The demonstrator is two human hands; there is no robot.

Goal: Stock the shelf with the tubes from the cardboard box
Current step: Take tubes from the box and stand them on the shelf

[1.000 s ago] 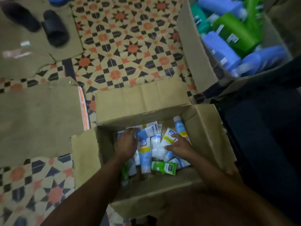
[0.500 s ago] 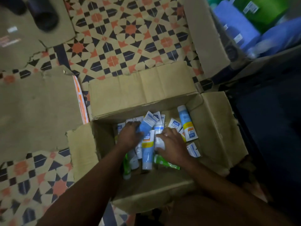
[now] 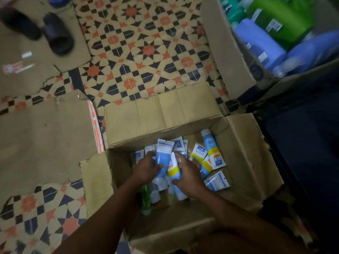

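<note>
While both hands work inside the open cardboard box [image 3: 238, 147] on the tiled floor [image 3: 139, 52], the left hand [image 3: 145, 170] has its grip curled round a pale blue tube [image 3: 163, 153]. The right hand [image 3: 189, 174] clamps a yellow-banded tube [image 3: 173, 170] just beside it. More tubes [image 3: 212, 153] lie loose on the box bottom, some against the right wall, with a green tube [image 3: 145, 196] near the left. No shelf is in view. They look light, soft-bodied and smooth, so several should fit one grip. Hold them across the middle, not by the flat crimped end, lest they slide out.
</note>
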